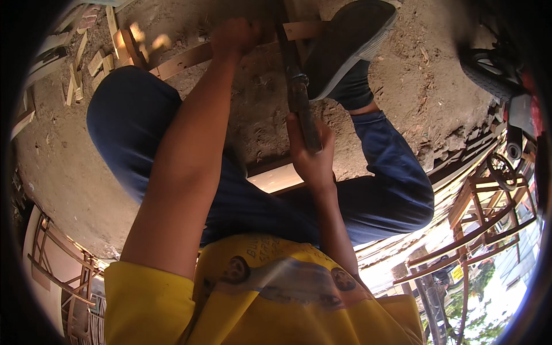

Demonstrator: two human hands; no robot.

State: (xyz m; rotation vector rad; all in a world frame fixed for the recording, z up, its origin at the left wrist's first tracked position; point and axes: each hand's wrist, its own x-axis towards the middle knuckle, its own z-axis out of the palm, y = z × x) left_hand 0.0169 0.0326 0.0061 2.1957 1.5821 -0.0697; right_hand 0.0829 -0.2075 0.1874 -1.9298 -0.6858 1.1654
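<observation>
My left hand [234, 39] is closed over a long wooden strip [187, 62] that lies across the ground ahead of me; its fingertips are hidden. In my right hand [313, 150] is a long dark tool [301, 106] with a thick round handle and a ring round its middle. The tool points away from me, and its far end crosses the strip near the top of the view; its working edge is too dark to make out. Right of the tool, my foot in a dark shoe [351, 49] lies against the strip's right part.
Wood offcuts [100, 63] are scattered on the dirt ground [259, 121] at the far left. A pale board [282, 178] lies under my legs. A wheel with a tyre [489, 72] stands at the far right. Wooden frames [480, 213] rise at the right, others [60, 264] at lower left.
</observation>
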